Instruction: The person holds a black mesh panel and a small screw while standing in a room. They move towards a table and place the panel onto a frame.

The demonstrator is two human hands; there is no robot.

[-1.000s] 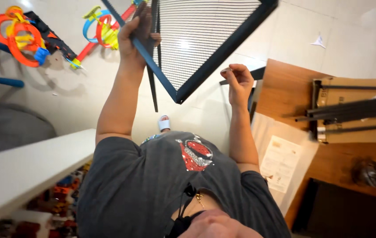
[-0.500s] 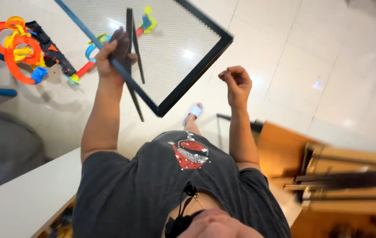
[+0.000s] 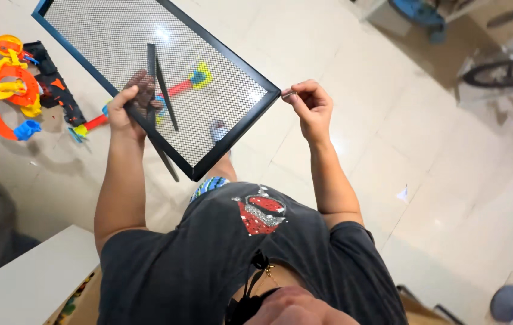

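My left hand (image 3: 130, 108) grips the black-framed mesh panel (image 3: 148, 72) plus a dark angled metal strip (image 3: 163, 96) — panel held up over the tiled floor (image 3: 389, 108). My right hand (image 3: 307, 105) pinches a small screw-like piece (image 3: 288, 94) right at the panel's corner. Orange toy track (image 3: 0, 78) lies on the floor, far left.

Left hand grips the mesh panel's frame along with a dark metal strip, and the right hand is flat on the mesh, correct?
Not quite: in the head view the right hand pinches a small fastener at the mesh panel corner. The left hand does grip the frame and dark strip.
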